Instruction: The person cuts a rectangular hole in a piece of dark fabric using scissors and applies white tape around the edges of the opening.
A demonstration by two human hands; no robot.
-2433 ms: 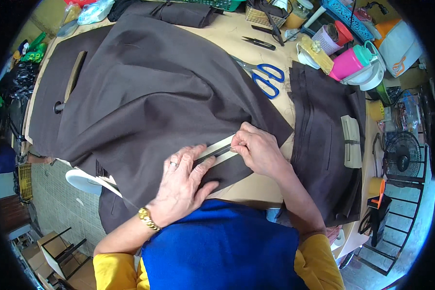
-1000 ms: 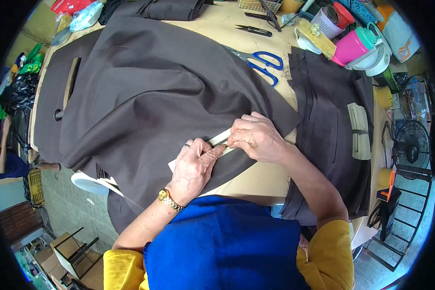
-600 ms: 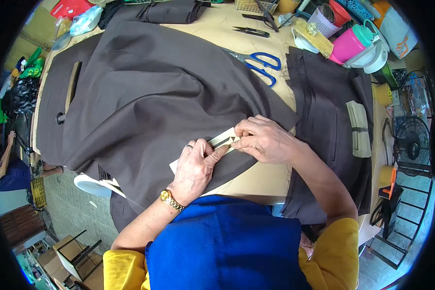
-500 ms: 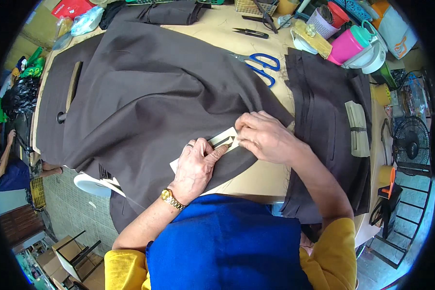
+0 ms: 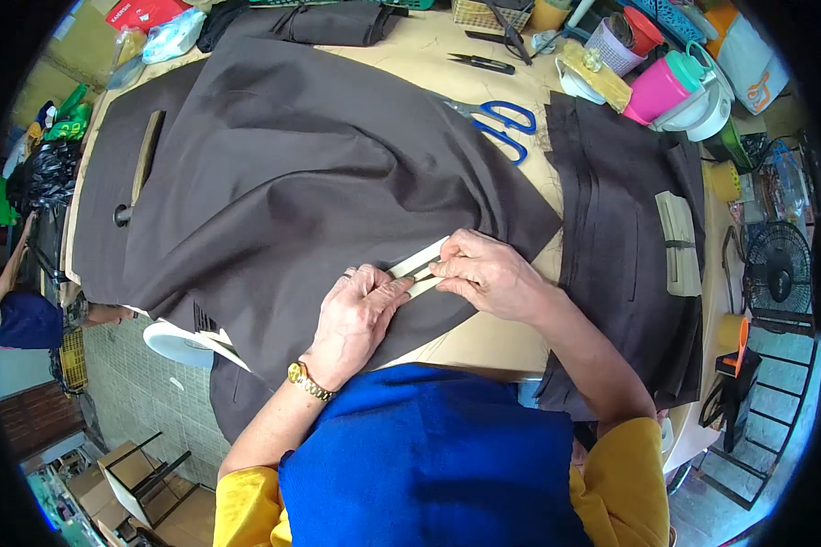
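A large sheet of dark brown cloth (image 5: 274, 173) lies rumpled over the worktable. On its near right part is a narrow cream strip (image 5: 418, 259) with a dark slot along its middle, lying slantwise. My left hand (image 5: 360, 310) is closed at the strip's lower left end, thumb and forefinger pinching its edge. Fingers of my right hand (image 5: 493, 275) pinch the strip near its right end, close to my left fingertips. Both hands cover the strip's ends.
Blue-handled scissors (image 5: 506, 128) lie beyond my right hand, with thread snips (image 5: 482, 63) farther back. Stacked dark cloth pieces (image 5: 602, 228) at the right bear a tied cream bundle (image 5: 677, 242). A wooden bar (image 5: 146, 159) rests on cloth at left. Another person (image 5: 23, 314) is at far left.
My left hand has slid a little left, its thumb off the middle of the strip. My right fingertips have moved left and now pinch the strip near my left hand.
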